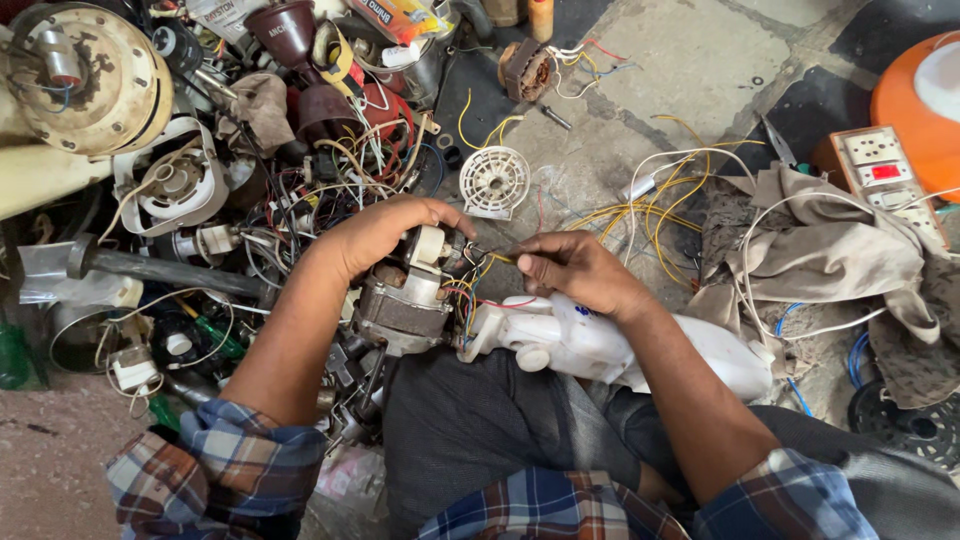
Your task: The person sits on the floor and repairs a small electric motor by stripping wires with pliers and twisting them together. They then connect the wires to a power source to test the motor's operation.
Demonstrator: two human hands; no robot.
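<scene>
Both forearms reach in from the near edge, sleeves rolled up above the elbows. Left hand arches palm down, fingers curled over to the right, thumb tucked under. Right hand sits just right of it, knuckles up, fingertips pinched together and pointing left.

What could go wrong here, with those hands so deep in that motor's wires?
The right hand works a thin tool among the fine wires at the motor; a slip might nick a wire or a finger. The left hand alone steadies the motor on the lap, so it might tip. Loose yellow wires nearby might snag.
</scene>
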